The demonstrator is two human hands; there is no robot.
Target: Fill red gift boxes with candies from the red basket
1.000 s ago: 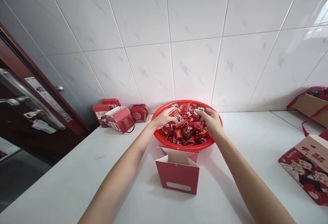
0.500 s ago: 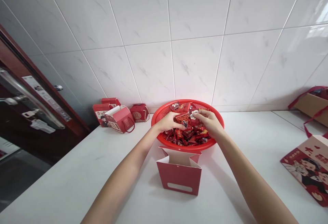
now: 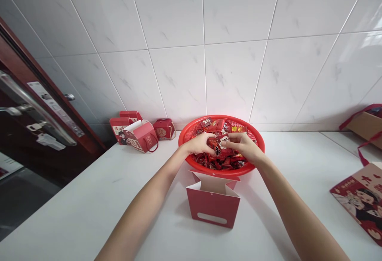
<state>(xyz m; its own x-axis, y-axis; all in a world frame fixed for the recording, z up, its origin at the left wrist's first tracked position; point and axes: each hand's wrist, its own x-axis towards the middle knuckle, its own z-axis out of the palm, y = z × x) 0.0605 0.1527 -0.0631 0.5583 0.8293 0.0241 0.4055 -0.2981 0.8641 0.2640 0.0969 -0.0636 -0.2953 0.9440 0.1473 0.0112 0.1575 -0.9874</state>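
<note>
Three large things frame the round red mesh basket (image 3: 221, 117): a white marble-look tile wall (image 3: 179, 34) rises just behind it, a dark red door (image 3: 44, 133) with a long metal handle (image 3: 30, 110) stands well to its left, and a white surface (image 3: 89, 189) carries it. Far to the right of the basket sit an open cardboard carton with red straps (image 3: 365, 123) and a red-and-cream printed box (image 3: 361, 201). Well to its left, against the wall, stands a cluster of small red gift boxes (image 3: 140, 135), one of them open with a cord handle. Just in front of the basket stands an open red paper bag (image 3: 213, 205), its cream-lined flaps folded outward.

Inside the basket lies a heap of small red wrapped candies (image 3: 222, 161), with a few packets resting against the far side. Both bare arms reach in from the near side of the basket. The left hand (image 3: 197, 143) and right hand (image 3: 241, 146) meet above the middle of the heap, their fingers drawn narrow and closed on a red candy packet (image 3: 219, 143), though the packet is partly hidden, so the exact grip is hard to tell. A light fingertip pinch appears to suit packets this small and slick, since a fuller grab would likely drag neighbouring pieces out of the heap.
</note>
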